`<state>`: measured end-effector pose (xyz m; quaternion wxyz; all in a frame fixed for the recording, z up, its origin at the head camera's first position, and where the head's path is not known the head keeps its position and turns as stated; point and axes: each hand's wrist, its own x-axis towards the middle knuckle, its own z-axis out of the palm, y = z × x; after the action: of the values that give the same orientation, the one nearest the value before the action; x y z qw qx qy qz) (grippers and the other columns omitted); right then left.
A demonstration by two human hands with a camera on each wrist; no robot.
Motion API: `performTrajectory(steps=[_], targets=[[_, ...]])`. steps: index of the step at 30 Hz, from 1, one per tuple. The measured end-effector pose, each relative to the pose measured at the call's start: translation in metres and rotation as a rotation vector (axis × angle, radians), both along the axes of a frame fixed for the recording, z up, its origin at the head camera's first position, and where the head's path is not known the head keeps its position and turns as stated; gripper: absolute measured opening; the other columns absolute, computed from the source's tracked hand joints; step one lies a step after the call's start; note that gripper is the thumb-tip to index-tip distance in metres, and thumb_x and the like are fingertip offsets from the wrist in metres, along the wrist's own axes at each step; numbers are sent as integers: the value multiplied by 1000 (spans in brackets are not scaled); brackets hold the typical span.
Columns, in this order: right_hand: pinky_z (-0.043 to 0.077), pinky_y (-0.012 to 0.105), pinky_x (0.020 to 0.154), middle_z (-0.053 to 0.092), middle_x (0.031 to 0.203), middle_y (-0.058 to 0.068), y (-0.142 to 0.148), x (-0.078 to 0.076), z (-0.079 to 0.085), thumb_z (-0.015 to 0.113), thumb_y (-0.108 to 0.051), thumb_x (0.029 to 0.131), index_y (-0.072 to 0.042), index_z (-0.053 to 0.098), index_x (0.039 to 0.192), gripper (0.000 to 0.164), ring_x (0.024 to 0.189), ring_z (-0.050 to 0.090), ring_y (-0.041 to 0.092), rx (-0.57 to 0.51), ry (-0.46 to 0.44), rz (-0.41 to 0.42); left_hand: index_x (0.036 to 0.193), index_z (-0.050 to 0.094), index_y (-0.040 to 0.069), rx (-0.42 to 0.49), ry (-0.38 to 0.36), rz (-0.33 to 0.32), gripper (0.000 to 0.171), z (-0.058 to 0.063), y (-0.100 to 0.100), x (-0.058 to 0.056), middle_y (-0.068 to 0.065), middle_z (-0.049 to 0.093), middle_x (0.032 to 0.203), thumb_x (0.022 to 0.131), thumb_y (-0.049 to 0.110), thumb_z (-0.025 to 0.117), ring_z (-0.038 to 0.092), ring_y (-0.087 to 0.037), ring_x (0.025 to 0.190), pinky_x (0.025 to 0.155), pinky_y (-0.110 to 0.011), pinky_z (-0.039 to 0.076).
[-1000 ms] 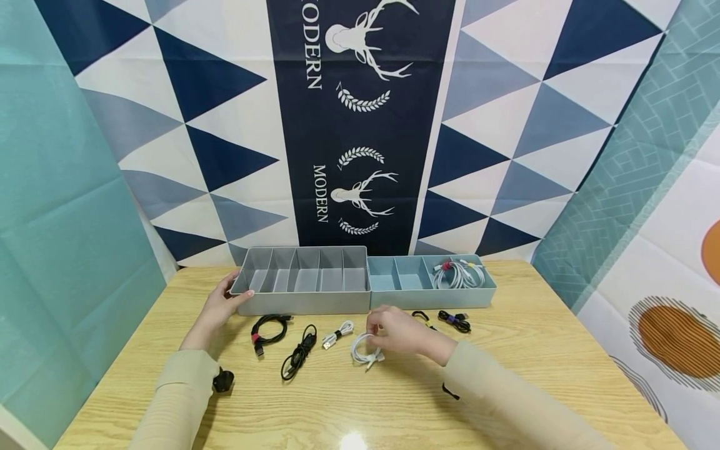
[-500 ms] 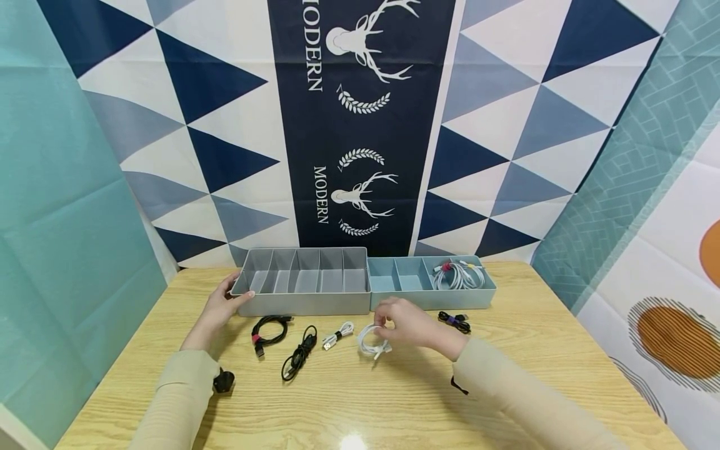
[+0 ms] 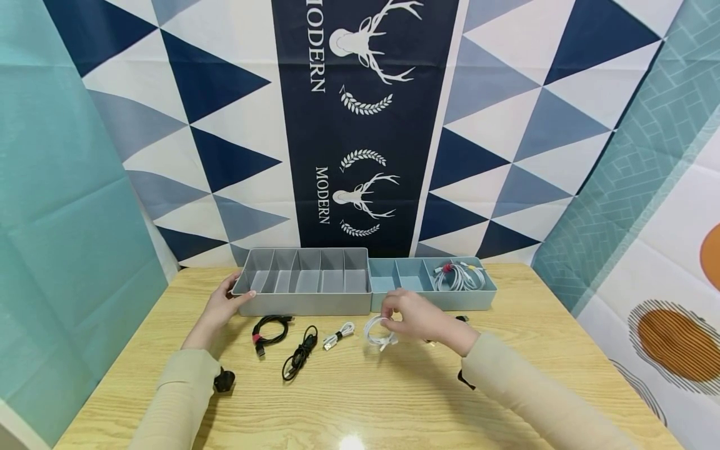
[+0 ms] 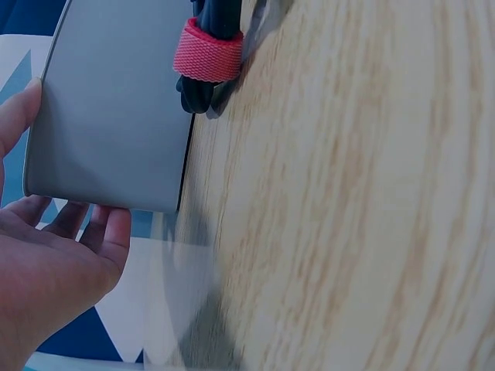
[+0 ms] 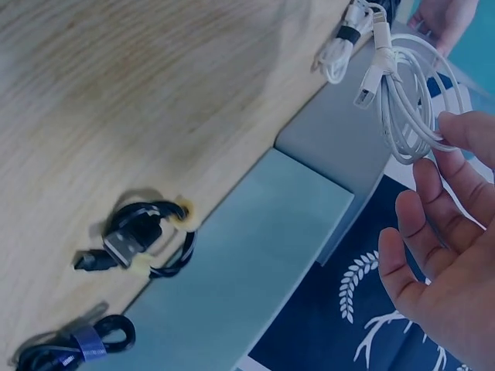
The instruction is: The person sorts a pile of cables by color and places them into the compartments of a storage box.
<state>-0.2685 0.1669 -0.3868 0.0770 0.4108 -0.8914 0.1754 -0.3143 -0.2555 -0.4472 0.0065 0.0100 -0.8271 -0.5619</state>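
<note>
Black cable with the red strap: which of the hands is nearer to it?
Left. The left hand grips the gray bin, just left of the black cable; the right hand is farther off on the cable's right, pinching a white coil.

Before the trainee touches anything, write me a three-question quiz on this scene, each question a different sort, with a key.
1. Which hand holds a coiled white cable off the table?
2. True or false: the left hand is gripping the blue box.
3. In the left wrist view, a black cable wears a band. What color is it?
A) green
B) pinkish red
C) white

Key:
1. The right hand.
2. False; it grips the left end of the gray box.
3. B, pinkish red.
</note>
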Motion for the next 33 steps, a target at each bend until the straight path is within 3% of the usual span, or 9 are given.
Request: performTrajectory(steps=[8,17,23,33], targets=[[48,25,68,57,81,-7,5,1,17,70,-18,85,-16,65,80,7,74,55,14,14,-30,-32,152,15,9,1,-1,-1,78,-2,-1,0,-23,27,148,92,27,61,36,-35,126,93,-37,40],[47,27,70,59,81,-7,9,-1,30,70,-18,84,-16,66,81,6,79,53,13,33,45,-29,153,13,11,17,-9,-4,79,-3,-2,-2,-22,25,149,93,27,61,34,-35,128,96,-40,39],[47,27,69,59,83,-6,11,-2,39,69,-18,85,-16,66,82,5,80,55,19,39,36,-43,152,14,9,4,0,-4,79,-2,-3,-1,-22,27,149,92,28,62,37,-34,127,91,-34,42],[47,29,68,59,83,-6,17,-3,49,69,-19,86,-17,65,82,5,79,55,16,40,54,-62,152,13,8,3,-4,-9,78,-1,-2,0,-23,26,149,93,25,61,37,-35,126,87,-31,43]])
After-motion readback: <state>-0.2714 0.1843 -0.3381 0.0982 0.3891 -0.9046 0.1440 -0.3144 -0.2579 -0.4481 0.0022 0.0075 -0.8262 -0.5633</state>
